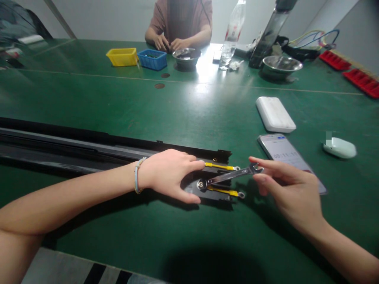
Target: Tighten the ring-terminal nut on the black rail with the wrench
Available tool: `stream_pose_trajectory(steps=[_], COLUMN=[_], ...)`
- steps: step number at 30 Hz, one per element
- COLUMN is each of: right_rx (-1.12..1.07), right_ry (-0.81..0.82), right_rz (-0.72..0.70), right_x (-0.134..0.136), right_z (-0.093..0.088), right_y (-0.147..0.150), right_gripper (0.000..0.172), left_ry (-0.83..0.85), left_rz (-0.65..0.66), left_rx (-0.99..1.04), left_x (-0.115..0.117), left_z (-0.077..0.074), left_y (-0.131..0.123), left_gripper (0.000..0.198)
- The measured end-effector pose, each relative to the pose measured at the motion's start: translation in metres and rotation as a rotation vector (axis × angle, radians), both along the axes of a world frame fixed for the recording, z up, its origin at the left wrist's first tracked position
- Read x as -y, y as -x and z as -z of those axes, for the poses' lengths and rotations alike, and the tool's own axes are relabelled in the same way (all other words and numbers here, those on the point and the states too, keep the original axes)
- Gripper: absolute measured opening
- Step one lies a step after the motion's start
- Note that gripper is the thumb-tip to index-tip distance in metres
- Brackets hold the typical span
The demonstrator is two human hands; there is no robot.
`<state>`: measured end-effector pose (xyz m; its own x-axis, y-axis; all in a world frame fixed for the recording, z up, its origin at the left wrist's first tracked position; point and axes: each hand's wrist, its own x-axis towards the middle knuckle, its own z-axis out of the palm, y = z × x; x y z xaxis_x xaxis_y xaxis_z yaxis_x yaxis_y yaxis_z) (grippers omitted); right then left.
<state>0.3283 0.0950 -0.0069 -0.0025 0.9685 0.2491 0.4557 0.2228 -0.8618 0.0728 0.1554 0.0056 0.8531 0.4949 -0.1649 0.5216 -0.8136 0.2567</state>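
Observation:
A long black metal rail [103,139] lies across the table from the left. My left hand [168,173] rests on top of it near its right end, thumb and index finger spread apart. A combination wrench [231,175] has its ring end around a bolt [201,184] on the rail, between that thumb and finger. The wrench's open end is pinched between the thumb and fingers of my right hand [291,189]. Two yellow-sleeved leads [225,192] with ring terminals stick out of the rail's end.
A phone [284,150] showing a timer lies behind my right hand, close to a white power bank [275,114] and a pale green case [340,148]. Farther back are yellow [122,58] and blue bins [152,59], metal bowls [281,69] and a bottle [232,37]. A person sits opposite.

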Motion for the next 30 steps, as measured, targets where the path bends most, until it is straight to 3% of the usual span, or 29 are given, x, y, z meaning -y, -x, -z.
stream_pose_trajectory(steps=[8,25,30], right_rx=[-0.009,-0.222,-0.212], right_ry=[-0.037,-0.054,-0.067], right_rz=[-0.038,-0.273,-0.274], right_x=[-0.001,0.007,0.006], right_z=[-0.003,-0.005,-0.005], right_y=[-0.005,0.002,0.001], right_gripper=[0.008,0.018,0.018], left_ry=[-0.003,-0.02,-0.015], left_rz=[0.002,0.012,0.01], left_rx=[0.009,0.022,0.017], left_x=[-0.001,-0.016,-0.016], left_z=[0.003,0.004,0.004], left_y=[-0.004,-0.006,-0.006], left_gripper=[0.057,0.054,0.055])
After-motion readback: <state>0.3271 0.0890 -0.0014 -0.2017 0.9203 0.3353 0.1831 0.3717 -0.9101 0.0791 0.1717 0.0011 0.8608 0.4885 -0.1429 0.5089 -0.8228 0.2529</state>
